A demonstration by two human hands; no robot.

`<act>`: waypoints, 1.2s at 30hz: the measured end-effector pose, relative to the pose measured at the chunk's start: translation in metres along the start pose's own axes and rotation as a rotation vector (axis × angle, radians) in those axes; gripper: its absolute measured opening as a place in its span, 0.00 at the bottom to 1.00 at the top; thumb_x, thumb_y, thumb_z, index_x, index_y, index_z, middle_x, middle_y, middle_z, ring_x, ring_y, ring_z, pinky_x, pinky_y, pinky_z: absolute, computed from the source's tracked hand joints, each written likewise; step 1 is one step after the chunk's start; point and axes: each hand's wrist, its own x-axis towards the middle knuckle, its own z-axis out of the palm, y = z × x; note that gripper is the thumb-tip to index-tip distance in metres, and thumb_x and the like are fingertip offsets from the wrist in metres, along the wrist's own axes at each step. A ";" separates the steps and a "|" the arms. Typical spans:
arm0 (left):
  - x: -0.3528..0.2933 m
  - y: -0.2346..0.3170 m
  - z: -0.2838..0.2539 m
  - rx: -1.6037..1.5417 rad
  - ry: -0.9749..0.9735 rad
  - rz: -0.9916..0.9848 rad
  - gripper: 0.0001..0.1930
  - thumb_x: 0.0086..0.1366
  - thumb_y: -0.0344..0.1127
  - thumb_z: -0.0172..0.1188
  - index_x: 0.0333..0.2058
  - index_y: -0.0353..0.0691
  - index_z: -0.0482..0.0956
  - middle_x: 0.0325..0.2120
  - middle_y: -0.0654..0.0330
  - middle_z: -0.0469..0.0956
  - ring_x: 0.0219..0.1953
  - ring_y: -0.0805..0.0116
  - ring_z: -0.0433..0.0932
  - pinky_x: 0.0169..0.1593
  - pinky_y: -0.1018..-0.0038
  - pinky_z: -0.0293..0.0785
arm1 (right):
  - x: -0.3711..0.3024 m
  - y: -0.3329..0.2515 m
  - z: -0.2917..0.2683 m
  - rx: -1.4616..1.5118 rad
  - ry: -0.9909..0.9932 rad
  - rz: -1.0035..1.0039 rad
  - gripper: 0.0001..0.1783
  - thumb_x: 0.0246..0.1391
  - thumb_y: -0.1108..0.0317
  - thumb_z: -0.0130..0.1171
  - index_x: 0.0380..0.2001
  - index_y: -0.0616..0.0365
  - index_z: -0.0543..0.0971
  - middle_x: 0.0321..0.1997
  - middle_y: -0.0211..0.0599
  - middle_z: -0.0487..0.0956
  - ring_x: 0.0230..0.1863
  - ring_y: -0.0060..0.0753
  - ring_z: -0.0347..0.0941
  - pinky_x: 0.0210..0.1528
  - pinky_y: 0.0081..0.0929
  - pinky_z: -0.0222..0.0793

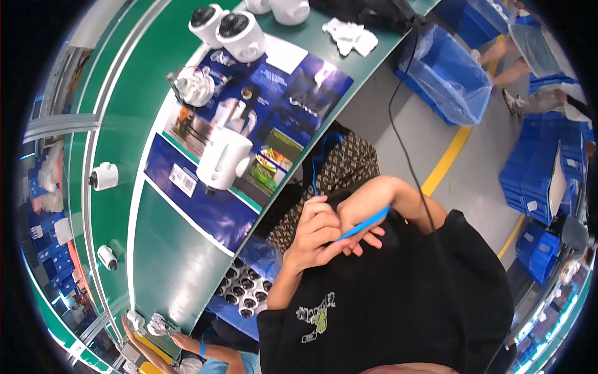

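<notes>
My left hand (313, 233) is closed in front of my black shirt, its thumb and fingers pinching a blue strap (370, 222). The strap runs taut across my right hand (356, 215) near the wrist. Some fingers of the right hand show below the strap, loosely stretched out and holding nothing I can see. A thin blue cord (315, 167) hangs above my left hand. The nearest thing on the bench is a white device housing (225, 156), lying on a flattened printed blue box (274, 115).
More white housings (242, 38) with black round parts stand on the green bench (168, 240). A white assembly (194, 86) lies beside them. Blue bins (451, 75) stand on the floor at right, and a black cable (393, 103) hangs across. Another person's hands (187, 343) work at lower left.
</notes>
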 end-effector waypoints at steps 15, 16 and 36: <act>0.022 -0.014 0.003 0.020 0.626 -0.374 0.09 0.51 0.25 0.67 0.30 0.34 0.75 0.32 0.56 0.75 0.35 0.66 0.73 0.42 0.73 0.69 | 0.027 -0.001 0.052 -0.321 1.658 -0.425 0.23 0.47 0.81 0.60 0.49 0.61 0.73 0.49 0.42 0.70 0.31 0.22 0.75 0.27 0.16 0.69; 0.024 -0.008 0.004 0.019 0.605 -0.354 0.10 0.51 0.25 0.67 0.30 0.33 0.75 0.32 0.56 0.75 0.36 0.65 0.73 0.43 0.72 0.69 | 0.026 -0.001 0.047 -0.349 1.659 -0.438 0.23 0.46 0.80 0.61 0.48 0.61 0.73 0.49 0.41 0.70 0.31 0.22 0.75 0.27 0.15 0.69; 0.035 -0.013 -0.018 0.284 0.399 0.013 0.16 0.44 0.21 0.70 0.34 0.33 0.78 0.31 0.56 0.78 0.33 0.58 0.76 0.39 0.69 0.72 | -0.001 0.025 -0.007 0.267 1.123 -0.659 0.09 0.49 0.80 0.60 0.35 0.63 0.75 0.38 0.33 0.74 0.39 0.22 0.71 0.39 0.20 0.67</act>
